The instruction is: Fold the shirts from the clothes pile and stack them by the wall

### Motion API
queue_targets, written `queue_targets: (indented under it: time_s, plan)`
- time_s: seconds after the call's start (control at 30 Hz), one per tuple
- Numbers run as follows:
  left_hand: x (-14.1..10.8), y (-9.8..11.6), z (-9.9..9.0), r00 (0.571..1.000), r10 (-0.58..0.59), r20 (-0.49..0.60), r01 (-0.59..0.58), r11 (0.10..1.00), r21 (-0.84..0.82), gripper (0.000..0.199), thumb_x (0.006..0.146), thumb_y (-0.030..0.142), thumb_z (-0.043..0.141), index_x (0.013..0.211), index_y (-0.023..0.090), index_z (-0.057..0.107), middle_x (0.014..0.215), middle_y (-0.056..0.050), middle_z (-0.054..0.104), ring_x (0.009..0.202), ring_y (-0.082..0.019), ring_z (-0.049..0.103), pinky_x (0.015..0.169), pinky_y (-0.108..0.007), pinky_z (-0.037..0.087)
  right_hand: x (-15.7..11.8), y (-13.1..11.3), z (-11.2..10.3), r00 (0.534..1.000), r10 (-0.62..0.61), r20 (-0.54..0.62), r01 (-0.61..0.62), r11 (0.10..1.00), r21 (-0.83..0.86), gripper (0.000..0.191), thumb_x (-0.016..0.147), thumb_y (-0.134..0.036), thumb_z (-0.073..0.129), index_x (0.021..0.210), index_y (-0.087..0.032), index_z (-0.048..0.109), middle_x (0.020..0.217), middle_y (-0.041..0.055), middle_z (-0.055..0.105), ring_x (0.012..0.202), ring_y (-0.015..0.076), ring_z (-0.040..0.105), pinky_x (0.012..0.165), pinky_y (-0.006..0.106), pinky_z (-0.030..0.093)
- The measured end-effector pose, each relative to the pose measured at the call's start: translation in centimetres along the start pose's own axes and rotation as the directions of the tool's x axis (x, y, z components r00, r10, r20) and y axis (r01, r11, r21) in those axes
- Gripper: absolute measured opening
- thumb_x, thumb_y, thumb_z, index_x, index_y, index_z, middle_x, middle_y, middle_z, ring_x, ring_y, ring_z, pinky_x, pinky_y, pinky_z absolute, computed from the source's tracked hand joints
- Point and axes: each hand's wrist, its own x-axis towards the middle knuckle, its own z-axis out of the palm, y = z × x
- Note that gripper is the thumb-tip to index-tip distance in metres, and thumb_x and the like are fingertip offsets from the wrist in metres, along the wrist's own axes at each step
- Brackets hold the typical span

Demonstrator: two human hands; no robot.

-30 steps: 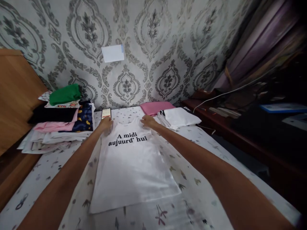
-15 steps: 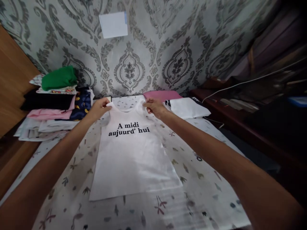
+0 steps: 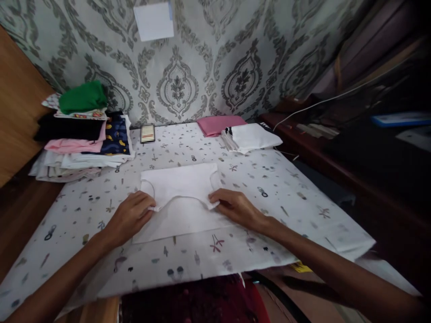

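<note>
A white sleeveless top (image 3: 180, 181) lies doubled over on the patterned cloth, its neckline and shoulder straps turned toward me. My left hand (image 3: 136, 213) pinches the left shoulder strap between thumb and fingers. On the other side, my right hand (image 3: 234, 206) grips the right strap in the same way. The lower layer of the top shows below the neckline and reaches toward the near edge. The black lettering on its front is hidden by the fold.
Folded clothes (image 3: 84, 134) are stacked at the left, a green one on top. A small card (image 3: 147, 133) lies at the back. Behind on the right sit a pink folded cloth (image 3: 218, 125) and a white folded garment (image 3: 257, 137). A white cable (image 3: 336, 119) crosses the dark right side.
Both hands have come toward me with the straps, folding the top half over the bottom. The printed words have gone out of sight, and the small card now shows fully.
</note>
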Motion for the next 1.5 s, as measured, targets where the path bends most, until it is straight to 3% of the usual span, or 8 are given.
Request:
queue_targets:
  time_s: [0.5,0.73,0.9,1.0,1.1,1.2,1.33,1.5]
  plan:
    - [-2.1,2.3,0.8,0.968,0.248,-0.021,-0.241,0.955,0.175,0.012,0.094,0.010,0.048,0.092,0.018,0.057,0.087,-0.005,0.065,0.082,-0.019,0.055,0.075,-0.032,0.044,-2.4,1.0,0.9,0.977,-0.215,0.004,0.213,0.961,-0.179,0.024,0.088,-0.011,0.052,0.103,-0.022,0.067,0.106,0.0063,0.073,0.098,0.0174,0.069,0.084,0.036,0.059]
    - [-2.3,2.5,0.1,0.965,0.228,0.129,-0.232,0.973,0.019,0.013,0.096,0.019,0.049,0.088,0.018,0.059,0.083,-0.004,0.064,0.079,-0.018,0.056,0.074,-0.032,0.044,-2.7,-0.2,-0.3,0.949,-0.284,0.138,0.310,0.920,-0.240,0.028,0.087,-0.010,0.050,0.105,-0.021,0.067,0.110,0.0074,0.073,0.101,0.0208,0.067,0.093,0.046,0.054]
    - [0.7,0.4,-0.8,0.998,-0.016,0.061,0.023,0.993,-0.118,0.027,0.100,0.033,0.041,0.091,0.019,0.062,0.088,-0.006,0.067,0.085,-0.019,0.062,0.076,-0.031,0.049,0.2,-0.2,-1.0,0.989,-0.136,-0.058,0.113,0.950,-0.292,0.027,0.095,-0.024,0.047,0.111,-0.020,0.068,0.113,0.0100,0.072,0.106,0.0233,0.067,0.090,0.042,0.056]
    - [3.6,-1.7,0.6,0.986,-0.166,-0.021,0.166,0.986,-0.016,0.038,0.100,0.040,0.035,0.116,0.016,0.060,0.118,-0.013,0.067,0.113,-0.025,0.060,0.096,-0.040,0.048,3.8,1.0,0.0,0.991,-0.056,-0.123,-0.007,0.887,-0.462,0.037,0.097,-0.029,0.042,0.123,-0.015,0.064,0.130,0.0147,0.065,0.122,0.0274,0.059,0.100,0.046,0.050]
    - [5.2,-3.9,2.7,0.971,-0.229,0.075,0.218,0.968,0.127,0.057,0.099,0.047,0.032,0.143,0.013,0.043,0.153,-0.018,0.044,0.144,-0.030,0.036,0.117,-0.051,0.027,6.2,3.0,0.9,0.999,0.008,-0.040,-0.031,0.786,-0.618,0.047,0.098,-0.032,0.038,0.139,-0.013,0.052,0.151,0.0162,0.046,0.141,0.0290,0.040,0.115,0.050,0.034]
    - [5.1,-5.9,3.6,0.922,-0.341,0.181,0.305,0.931,0.200,0.067,0.098,0.052,0.028,0.152,0.013,0.030,0.162,-0.015,0.027,0.151,-0.029,0.019,0.121,-0.054,0.016,6.8,5.0,0.9,0.995,0.097,-0.010,-0.078,0.731,-0.678,0.054,0.100,-0.039,0.033,0.147,-0.015,0.042,0.156,0.0156,0.039,0.147,0.0285,0.030,0.118,0.053,0.025]
    - [4.2,-7.4,2.9,0.911,-0.354,0.211,0.323,0.931,0.170,0.069,0.097,0.055,0.024,0.153,0.015,0.028,0.163,-0.013,0.026,0.152,-0.027,0.019,0.122,-0.051,0.015,6.5,6.4,-0.3,0.990,0.126,-0.056,-0.133,0.761,-0.635,0.059,0.100,-0.045,0.033,0.148,-0.012,0.041,0.156,0.0174,0.039,0.145,0.0299,0.034,0.117,0.050,0.028]
    - [5.0,-6.8,1.6,0.928,-0.334,0.166,0.317,0.941,0.122,0.066,0.097,0.058,0.026,0.144,0.016,0.042,0.157,-0.016,0.038,0.146,-0.032,0.032,0.118,-0.053,0.024,6.5,5.6,-1.4,0.965,0.178,-0.191,-0.251,0.834,-0.491,0.056,0.097,-0.041,0.037,0.142,-0.009,0.045,0.143,0.0200,0.052,0.134,0.0297,0.047,0.111,0.044,0.038]
